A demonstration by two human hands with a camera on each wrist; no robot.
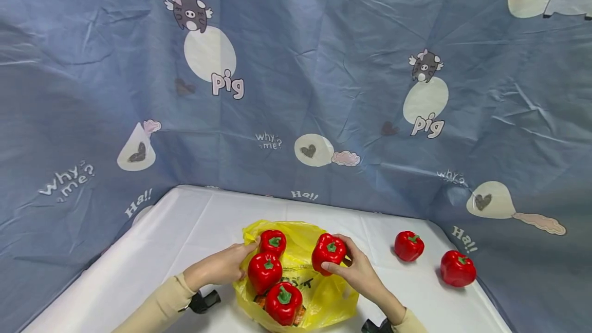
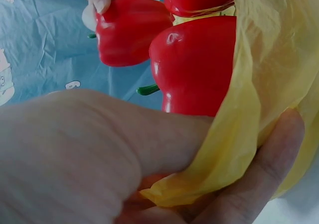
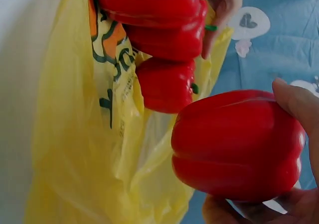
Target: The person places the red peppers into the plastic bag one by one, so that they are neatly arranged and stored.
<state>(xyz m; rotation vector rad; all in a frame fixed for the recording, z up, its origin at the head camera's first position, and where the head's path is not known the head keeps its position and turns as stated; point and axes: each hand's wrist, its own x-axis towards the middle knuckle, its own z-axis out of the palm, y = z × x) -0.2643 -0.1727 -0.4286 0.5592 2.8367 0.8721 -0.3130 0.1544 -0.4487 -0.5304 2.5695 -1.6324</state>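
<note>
Here's the red pepper [image 1: 326, 254], up over the right half of the bag's mouth, green stem to the top. The right hand [image 1: 364, 274] has it by the side, thumb on the near face, fingers curled behind. That skin looks glossy, so a loose grip could let it slip, and a drop short of the rim would land it on the table.

Under it, the yellow bag [image 1: 330, 306] gapes wide, its thin plastic creased and sagging. The left hand [image 1: 225, 265] pinches the left edge, plastic caught between its fingers. Should that pinch give, the wall could fold inward and block the mouth.

Inside, against that left side, a back pepper [image 1: 266, 247], a middle pepper [image 1: 261, 273] and a front pepper [image 1: 280, 310] crowd in a line. All that weight on one side might tip the bag; a knock could send one over the low rim.

Out right, two loose peppers, a nearer one [image 1: 458, 270] and a farther one [image 1: 409, 252], sit apart on the white table [image 1: 194, 225], blue curtain [image 1: 277, 91] behind.
</note>
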